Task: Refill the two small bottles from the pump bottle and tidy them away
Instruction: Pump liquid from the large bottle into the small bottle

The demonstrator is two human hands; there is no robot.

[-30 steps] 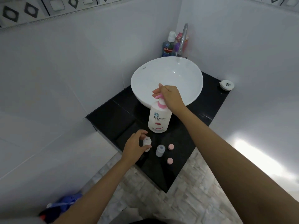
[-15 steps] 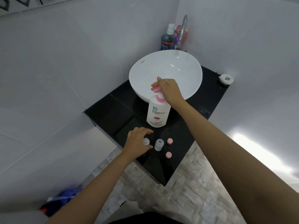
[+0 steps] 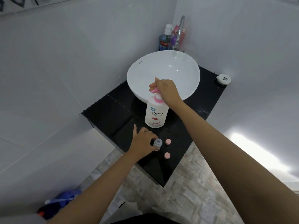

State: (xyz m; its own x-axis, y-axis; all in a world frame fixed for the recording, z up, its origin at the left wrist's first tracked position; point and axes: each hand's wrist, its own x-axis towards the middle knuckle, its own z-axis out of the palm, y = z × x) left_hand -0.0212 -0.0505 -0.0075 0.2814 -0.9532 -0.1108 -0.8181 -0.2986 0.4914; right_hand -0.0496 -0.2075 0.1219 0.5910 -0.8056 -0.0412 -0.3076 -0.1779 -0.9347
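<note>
A white pump bottle (image 3: 155, 114) with a pink pump head stands on the black counter (image 3: 186, 136), just in front of the basin. My right hand (image 3: 167, 91) rests on top of it, fingers closed over the pump head. Near the counter's front corner stands a small grey bottle (image 3: 157, 142) without a cap. My left hand (image 3: 142, 142) has its thumb and fingers around that bottle. Two pink caps (image 3: 168, 141) (image 3: 167, 155) lie loose just right of it. The second small bottle is hidden, probably under my left hand.
A white round basin (image 3: 163, 73) sits on the counter with a chrome tap (image 3: 179, 33) behind it. Mouthwash and other bottles (image 3: 164, 41) crowd the back corner. A small white lidded pot (image 3: 224, 79) sits at the counter's right corner. Blue items (image 3: 64, 199) lie on the floor at lower left.
My left hand set down the small white bottle, then slid right and closed on the grey bottle. My right hand stayed on the pump head.
</note>
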